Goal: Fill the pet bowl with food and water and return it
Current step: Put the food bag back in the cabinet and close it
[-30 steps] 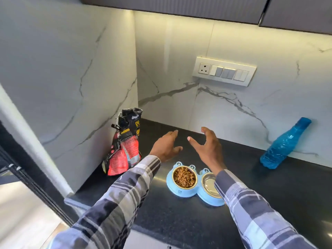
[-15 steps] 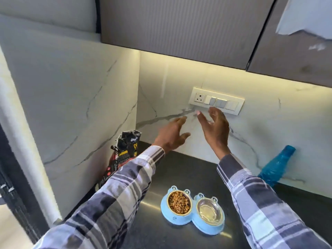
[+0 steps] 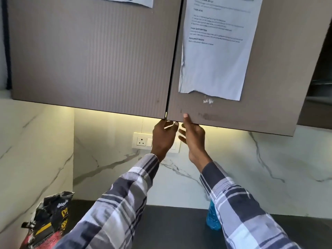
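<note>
The pet bowl is out of view. Both my hands are raised to the lower edge of the grey wall cabinet. My left hand [image 3: 163, 136] hooks its fingers under the bottom corner of the left cabinet door [image 3: 93, 56], right at the seam. My right hand [image 3: 194, 139] pinches the lower edge of the right cabinet door [image 3: 269, 78], with the thumb on the front face and the fingers beneath. The red and black food bag [image 3: 48, 221] stands on the dark counter [image 3: 170, 227] at the lower left. My right sleeve partly hides the blue water bottle [image 3: 212, 219].
A printed paper sheet [image 3: 215, 51] is stuck on the right door, and another sheet's edge shows at the top of the left door. A white socket and switch panel [image 3: 142, 141] sits on the marble wall behind my hands. A marble side wall stands close on the left.
My view has tilted up from the counter to the cabinet, and the bowl has dropped out of sight. Both hands rose from above the bowl to the cabinet doors' lower edge.
</note>
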